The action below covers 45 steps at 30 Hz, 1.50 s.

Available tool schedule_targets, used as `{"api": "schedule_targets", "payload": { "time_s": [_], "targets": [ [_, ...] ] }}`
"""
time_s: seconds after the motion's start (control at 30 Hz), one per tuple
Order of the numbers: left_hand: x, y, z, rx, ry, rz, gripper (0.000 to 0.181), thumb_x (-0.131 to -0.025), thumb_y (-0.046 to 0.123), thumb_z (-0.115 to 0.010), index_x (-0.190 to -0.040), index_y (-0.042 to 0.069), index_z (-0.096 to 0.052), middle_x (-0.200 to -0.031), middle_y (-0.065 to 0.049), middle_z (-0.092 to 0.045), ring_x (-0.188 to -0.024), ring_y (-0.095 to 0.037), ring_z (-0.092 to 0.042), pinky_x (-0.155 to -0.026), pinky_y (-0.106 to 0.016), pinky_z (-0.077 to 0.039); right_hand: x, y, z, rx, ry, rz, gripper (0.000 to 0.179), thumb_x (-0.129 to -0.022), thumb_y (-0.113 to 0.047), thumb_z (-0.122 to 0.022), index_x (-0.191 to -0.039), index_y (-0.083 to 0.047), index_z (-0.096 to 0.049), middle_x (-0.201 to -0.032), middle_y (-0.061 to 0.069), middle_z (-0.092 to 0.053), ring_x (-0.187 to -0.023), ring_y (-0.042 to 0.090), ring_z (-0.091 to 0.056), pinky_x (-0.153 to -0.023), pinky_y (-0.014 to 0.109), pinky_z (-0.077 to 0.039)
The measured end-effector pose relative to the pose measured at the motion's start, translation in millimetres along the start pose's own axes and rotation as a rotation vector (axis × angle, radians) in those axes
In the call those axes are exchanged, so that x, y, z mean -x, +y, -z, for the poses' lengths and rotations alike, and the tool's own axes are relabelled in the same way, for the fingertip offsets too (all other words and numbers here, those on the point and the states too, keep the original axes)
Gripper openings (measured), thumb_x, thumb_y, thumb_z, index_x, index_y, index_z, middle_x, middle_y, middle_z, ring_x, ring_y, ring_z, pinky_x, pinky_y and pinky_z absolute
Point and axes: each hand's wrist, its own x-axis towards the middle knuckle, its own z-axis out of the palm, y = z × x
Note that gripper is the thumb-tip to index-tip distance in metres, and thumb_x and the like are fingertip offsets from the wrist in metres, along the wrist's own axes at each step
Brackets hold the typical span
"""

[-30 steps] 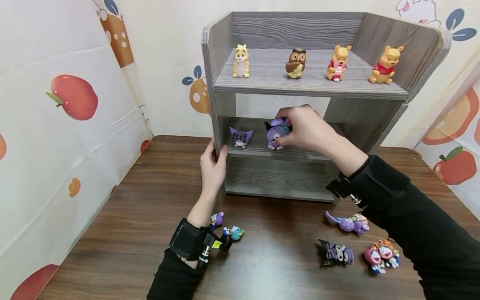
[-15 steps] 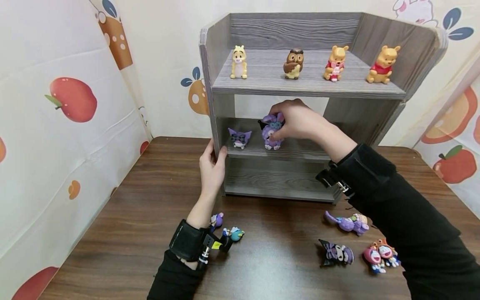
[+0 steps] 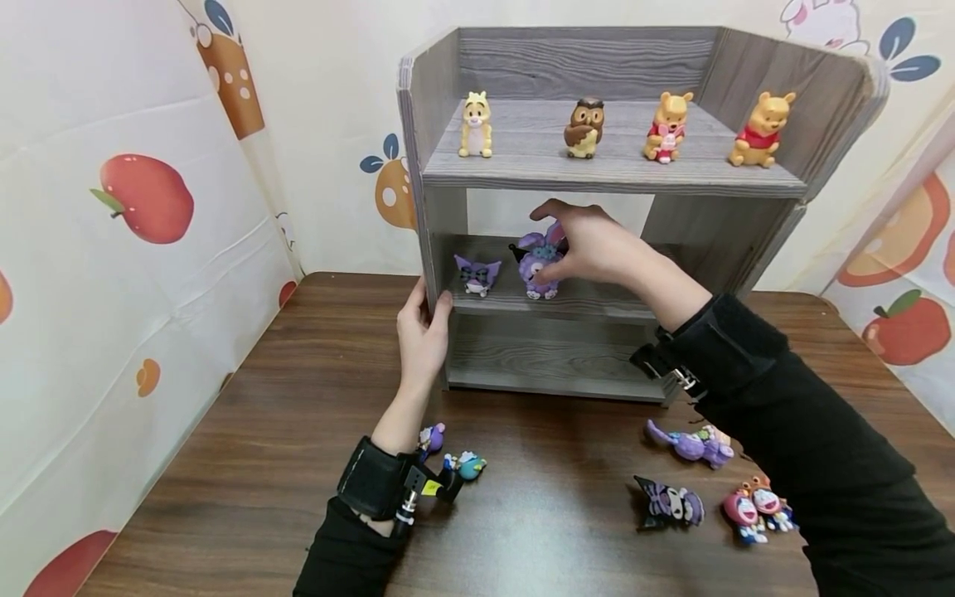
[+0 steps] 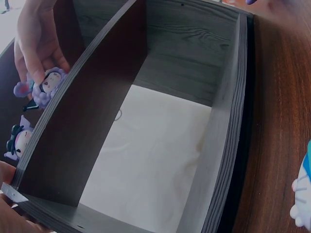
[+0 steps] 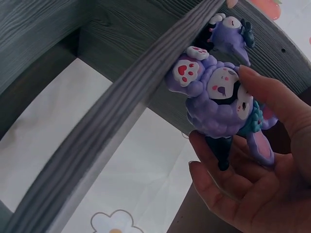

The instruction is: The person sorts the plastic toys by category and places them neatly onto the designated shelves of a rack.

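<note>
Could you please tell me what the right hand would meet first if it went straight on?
Probably the purple long-eared figurine within the curve of the right hand, though depth and contact are unclear.

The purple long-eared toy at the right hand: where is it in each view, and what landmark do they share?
Head: long-eared toy, slightly right of centre.
Left wrist: long-eared toy, left side, above midway.
Right wrist: long-eared toy, right of centre.
Landmark: neighbouring purple toy: left of it, below it, above it, respectively.
</note>
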Motion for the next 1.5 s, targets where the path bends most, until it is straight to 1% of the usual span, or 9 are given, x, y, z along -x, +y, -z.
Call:
{"api": "schedule_targets", "payload": {
  "time_s": [0.27, 0.43, 0.53, 0.67, 0.77, 0.93, 1.2, 1.3, 1.5],
  "targets": [
    [-3.1, -19.5, 1.2, -0.01, 0.005, -0.019, 0.038, -0.088, 0.001, -0.047, -0.126, -0.004, -0.045, -0.117, -0.021, -0.052, -0.105, -0.022, -0.051, -0.085, -0.031, -0.041, 12.0, 2, 2, -0.038, 0.076, -0.021, 0.075, -0.068, -0.03, -0.074, -0.129, -0.004, -0.039, -0.102, 0.015, -0.056, -0.09, 0.026, -0.053, -0.078, 0.04, -0.04],
    [-3.6, -19.8, 0.6, -0.01, 0.008, -0.021, 0.038, -0.087, 0.0, -0.047, -0.125, -0.004, -0.046, -0.116, -0.021, -0.053, -0.104, -0.022, -0.051, -0.084, -0.031, -0.042, 26.2, 5, 5, -0.008, 0.128, -0.013, 0.072, -0.07, -0.028, -0.074, -0.127, -0.001, -0.04, -0.11, 0.019, -0.055, -0.102, 0.03, -0.051, -0.084, 0.043, -0.038],
    [-2.8, -11.4, -0.2, 0.0, 0.004, -0.014, 0.038, -0.087, -0.002, -0.046, -0.125, -0.006, -0.045, -0.116, -0.024, -0.052, -0.105, -0.025, -0.051, -0.085, -0.032, -0.041, 38.3, 5, 8, 0.027, 0.184, -0.006, 0.069, -0.07, -0.025, -0.074, -0.125, 0.002, -0.042, -0.11, 0.022, -0.055, -0.102, 0.032, -0.051, -0.084, 0.044, -0.039],
    [-3.4, -11.1, -0.6, 0.002, 0.011, -0.025, 0.038, -0.087, -0.002, -0.046, -0.125, -0.006, -0.045, -0.115, -0.024, -0.052, -0.104, -0.025, -0.051, -0.085, -0.032, -0.041, 57.7, 3, 11, 0.067, 0.282, 0.008, 0.058, -0.074, -0.024, -0.071, -0.121, 0.001, -0.047, -0.109, 0.02, -0.056, -0.097, 0.033, -0.052, -0.08, 0.045, -0.039],
    [-5.4, -19.6, 0.3, 0.0, 0.021, -0.043, 0.038, -0.087, -0.001, -0.047, -0.125, -0.005, -0.046, -0.115, -0.022, -0.053, -0.104, -0.022, -0.051, -0.084, -0.028, -0.042, 71.9, 2, 9, 0.085, 0.365, 0.05, 0.044, -0.076, -0.02, -0.069, -0.113, 0.0, -0.054, -0.105, 0.017, -0.058, -0.092, 0.031, -0.054, -0.078, 0.044, -0.04],
    [-5.7, -18.8, 1.3, 0.024, 0.013, -0.033, 0.038, -0.087, -0.003, -0.046, -0.125, -0.007, -0.044, -0.117, -0.024, -0.051, -0.108, -0.025, -0.049, -0.086, -0.027, -0.04, 90.9, 0, -3, 0.106, 0.461, 0.171, 0.027, -0.076, -0.012, -0.07, -0.099, -0.001, -0.062, -0.092, 0.013, -0.062, -0.082, 0.026, -0.057, -0.07, 0.041, -0.043],
    [-0.9, 6.6, -1.9, 0.026, 0.008, -0.001, 0.038, -0.085, -0.009, -0.044, -0.123, -0.014, -0.042, -0.116, -0.031, -0.048, -0.109, -0.033, -0.046, -0.087, -0.031, -0.04, 117.4, 9, -32, 0.143, 0.426, 0.227, 0.023, -0.071, -0.007, -0.072, -0.092, -0.005, -0.063, -0.085, 0.006, -0.064, -0.074, 0.021, -0.06, -0.061, 0.037, -0.047],
    [-0.4, 8.7, -2.3, 0.022, 0.008, 0.002, 0.038, -0.085, -0.009, -0.043, -0.123, -0.015, -0.042, -0.117, -0.031, -0.048, -0.109, -0.034, -0.046, -0.087, -0.03, -0.04, 126.8, 15, -42, 0.169, 0.396, 0.225, 0.024, -0.069, -0.006, -0.073, -0.091, -0.005, -0.063, -0.084, 0.005, -0.064, -0.071, 0.019, -0.06, -0.058, 0.037, -0.047],
    [0.8, 7.5, -3.1, 0.018, 0.006, 0.007, 0.038, -0.086, -0.009, -0.043, -0.123, -0.014, -0.041, -0.117, -0.031, -0.047, -0.109, -0.034, -0.046, -0.087, -0.03, -0.04, 146.7, 30, -60, 0.195, 0.237, 0.118, 0.027, -0.069, -0.01, -0.074, -0.093, -0.005, -0.063, -0.088, 0.005, -0.064, -0.072, 0.02, -0.061, -0.057, 0.036, -0.047]
  ]
}}
